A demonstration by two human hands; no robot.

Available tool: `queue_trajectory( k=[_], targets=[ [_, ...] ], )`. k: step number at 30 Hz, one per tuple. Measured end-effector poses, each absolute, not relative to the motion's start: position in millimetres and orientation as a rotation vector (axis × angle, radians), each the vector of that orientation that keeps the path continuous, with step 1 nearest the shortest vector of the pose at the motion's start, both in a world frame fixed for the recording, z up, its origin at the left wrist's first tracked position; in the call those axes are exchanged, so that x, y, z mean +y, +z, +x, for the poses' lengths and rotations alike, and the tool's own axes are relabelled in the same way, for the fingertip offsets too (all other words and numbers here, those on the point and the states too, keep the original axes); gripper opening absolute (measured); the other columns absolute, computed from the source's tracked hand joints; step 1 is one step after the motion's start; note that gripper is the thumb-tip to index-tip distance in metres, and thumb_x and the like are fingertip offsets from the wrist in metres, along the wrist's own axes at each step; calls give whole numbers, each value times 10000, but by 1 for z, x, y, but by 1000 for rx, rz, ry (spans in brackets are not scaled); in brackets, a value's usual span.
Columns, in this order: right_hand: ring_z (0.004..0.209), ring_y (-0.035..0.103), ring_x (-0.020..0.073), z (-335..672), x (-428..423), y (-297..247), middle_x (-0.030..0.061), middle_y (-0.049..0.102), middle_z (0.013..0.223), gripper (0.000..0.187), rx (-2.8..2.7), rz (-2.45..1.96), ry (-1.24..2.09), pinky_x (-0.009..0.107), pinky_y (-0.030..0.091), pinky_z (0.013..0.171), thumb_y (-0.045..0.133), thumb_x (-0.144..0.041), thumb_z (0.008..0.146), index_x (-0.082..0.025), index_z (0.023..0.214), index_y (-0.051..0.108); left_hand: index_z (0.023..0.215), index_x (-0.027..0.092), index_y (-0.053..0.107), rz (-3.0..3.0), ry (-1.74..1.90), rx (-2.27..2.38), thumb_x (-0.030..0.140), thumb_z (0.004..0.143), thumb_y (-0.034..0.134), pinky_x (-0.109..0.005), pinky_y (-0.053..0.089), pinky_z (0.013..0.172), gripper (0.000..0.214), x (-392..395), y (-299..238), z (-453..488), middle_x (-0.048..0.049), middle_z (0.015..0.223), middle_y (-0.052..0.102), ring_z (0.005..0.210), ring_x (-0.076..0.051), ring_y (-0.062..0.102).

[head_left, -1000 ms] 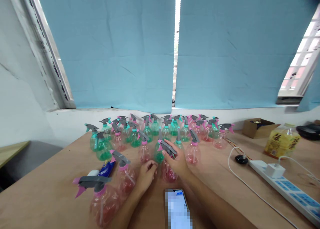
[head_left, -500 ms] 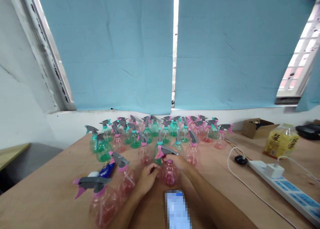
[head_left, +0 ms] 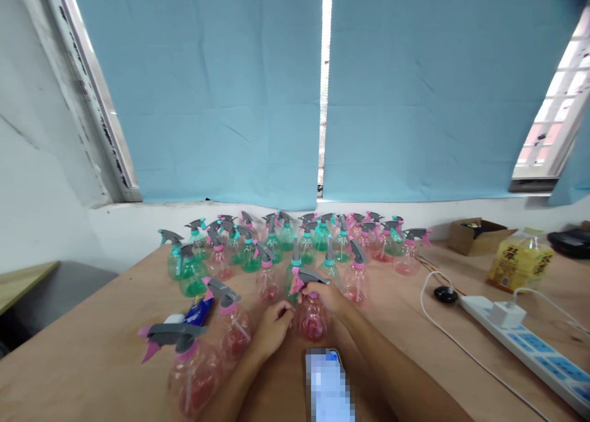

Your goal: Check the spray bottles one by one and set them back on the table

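A pink spray bottle (head_left: 313, 320) with a gray and pink trigger head stands upright on the table in front of me. My right hand (head_left: 325, 293) is closed around its neck and trigger head from the right. Left of that bottle, my left hand (head_left: 275, 325) rests loosely curled near the tabletop, with nothing visible in its fingers. Two more pink spray bottles, a nearer one (head_left: 193, 376) and one behind it (head_left: 235, 330), stand to the left of my left forearm. Just beyond my right hand are a green spray bottle (head_left: 330, 271) and a pink one (head_left: 356, 282).
Several green and pink spray bottles line the wall. A phone (head_left: 328, 382) lies close to me. Behind the left bottles is a blue packet (head_left: 199, 311). Rightward are a power strip (head_left: 530, 342), a white cable, a yellow-labelled jug (head_left: 520, 262) and a cardboard box (head_left: 474, 238).
Both hands and the held bottle look nearly unchanged. The whole view has shifted very slightly.
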State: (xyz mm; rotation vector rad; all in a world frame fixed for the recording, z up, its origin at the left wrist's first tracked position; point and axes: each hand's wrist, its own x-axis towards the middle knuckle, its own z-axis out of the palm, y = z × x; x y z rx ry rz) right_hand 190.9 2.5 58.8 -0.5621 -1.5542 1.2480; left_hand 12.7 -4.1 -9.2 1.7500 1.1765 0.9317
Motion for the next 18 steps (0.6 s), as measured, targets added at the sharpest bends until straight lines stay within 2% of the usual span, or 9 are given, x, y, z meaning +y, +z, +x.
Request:
queue_trajectory(
  k=[3, 11, 18],
  targets=[
    [566, 576, 138, 191, 2, 58, 13, 664, 685, 179, -1548, -582, 1260, 238, 372, 546, 521, -214, 665, -179, 698, 693, 717, 184, 564, 1769, 930, 1176, 344, 835, 465, -223, 319, 555, 222, -5, -9, 13, 51, 575, 494, 529, -118, 443],
    [538, 527, 122, 194, 5, 57, -9, 616, 578, 289, -1624, -565, 1210, 217, 274, 501, 503, -169, 653, -175, 821, 738, 746, 177, 585, 1794, 932, 1169, 331, 832, 475, -229, 315, 569, 208, -6, -9, 12, 56, 578, 497, 527, -115, 428],
    [599, 560, 148, 191, -5, 58, 15, 643, 648, 226, -1548, -565, 1233, 241, 376, 563, 484, -168, 614, -179, 676, 701, 751, 177, 586, 1807, 934, 1174, 329, 835, 473, -232, 320, 588, 207, -7, -8, 13, 52, 594, 500, 560, -124, 449]
  ],
)
